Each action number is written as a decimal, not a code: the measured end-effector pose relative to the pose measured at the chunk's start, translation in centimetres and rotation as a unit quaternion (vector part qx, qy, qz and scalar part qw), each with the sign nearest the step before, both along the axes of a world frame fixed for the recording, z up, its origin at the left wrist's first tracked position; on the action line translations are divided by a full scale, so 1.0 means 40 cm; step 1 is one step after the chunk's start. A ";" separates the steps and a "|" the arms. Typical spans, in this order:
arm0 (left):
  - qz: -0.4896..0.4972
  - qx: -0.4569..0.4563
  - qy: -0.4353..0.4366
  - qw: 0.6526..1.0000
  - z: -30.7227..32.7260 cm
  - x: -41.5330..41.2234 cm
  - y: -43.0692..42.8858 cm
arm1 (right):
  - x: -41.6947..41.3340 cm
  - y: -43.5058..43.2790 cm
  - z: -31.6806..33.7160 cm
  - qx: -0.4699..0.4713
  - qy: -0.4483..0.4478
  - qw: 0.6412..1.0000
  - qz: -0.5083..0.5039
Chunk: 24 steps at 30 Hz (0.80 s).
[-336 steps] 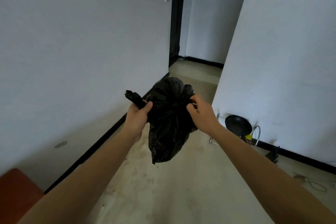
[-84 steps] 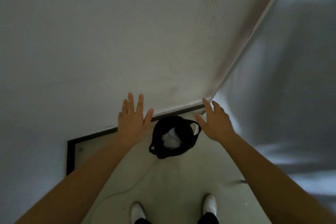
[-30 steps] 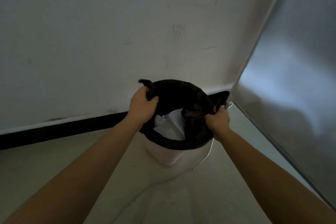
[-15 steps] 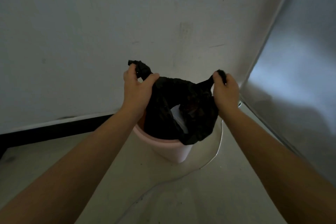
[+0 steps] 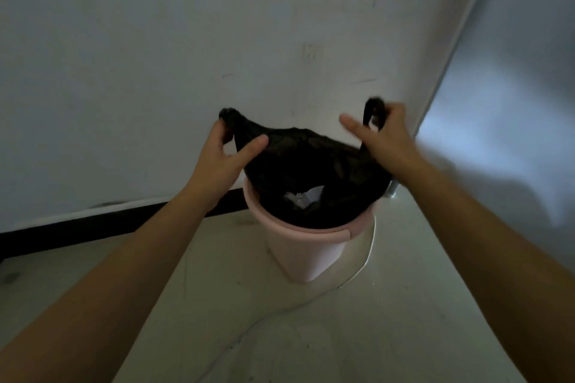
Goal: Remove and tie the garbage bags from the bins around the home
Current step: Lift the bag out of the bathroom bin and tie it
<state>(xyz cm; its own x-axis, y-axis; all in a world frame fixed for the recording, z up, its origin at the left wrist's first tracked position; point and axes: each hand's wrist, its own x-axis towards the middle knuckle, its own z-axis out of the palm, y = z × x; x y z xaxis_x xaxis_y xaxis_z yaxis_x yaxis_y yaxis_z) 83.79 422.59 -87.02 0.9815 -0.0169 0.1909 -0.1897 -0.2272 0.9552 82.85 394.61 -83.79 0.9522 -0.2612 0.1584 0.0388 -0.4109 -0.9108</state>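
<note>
A black garbage bag [image 5: 311, 171] hangs partly lifted out of a small pink bin [image 5: 308, 252] that stands on the floor in a wall corner. White scraps of rubbish [image 5: 303, 197] show through the bag's open mouth. My left hand [image 5: 227, 155] grips the bag's left handle, which sticks up past my fingers. My right hand [image 5: 384, 137] holds the right handle loop, with the thumb stretched out to the left. The bag's lower part is hidden inside the bin.
A white wall [image 5: 186, 56] with a black skirting board [image 5: 93, 224] runs behind the bin. A grey panel [image 5: 513, 102] closes the right side. A thin white cable [image 5: 357, 277] lies on the pale floor around the bin's foot.
Both hands have raised the bag's handles higher and spread them apart, and more of the pink bin's rim shows below the bag than half a second ago.
</note>
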 end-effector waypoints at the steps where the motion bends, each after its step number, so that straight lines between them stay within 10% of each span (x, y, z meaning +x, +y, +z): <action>1: -0.010 0.020 0.023 0.999 -0.029 -0.006 0.004 | -0.003 -0.012 -0.041 0.009 0.064 0.998 0.026; 9: -0.120 0.218 -0.005 0.968 -0.212 -0.003 0.010 | -0.001 -0.177 -0.168 -0.095 0.267 0.926 0.247; 13: -0.037 0.299 0.036 0.953 -0.252 0.084 -0.001 | 0.019 -0.163 -0.249 -0.329 0.251 0.899 0.143; 18: -0.007 0.319 0.097 0.943 -0.247 0.180 -0.021 | 0.046 -0.058 -0.245 -0.302 0.172 0.930 0.119; 24: 0.001 -0.165 0.148 0.975 -0.094 0.115 -0.111 | 0.084 0.020 -0.211 -0.099 -0.008 0.992 0.073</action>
<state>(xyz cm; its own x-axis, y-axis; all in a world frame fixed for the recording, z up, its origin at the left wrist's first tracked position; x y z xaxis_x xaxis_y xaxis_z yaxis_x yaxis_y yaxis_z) 88.38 418.16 -90.79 0.9944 -0.0008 -0.1059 0.1054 0.1020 0.9892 86.22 395.43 -92.24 0.9746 -0.0829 0.2079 0.1247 -0.5700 -0.8121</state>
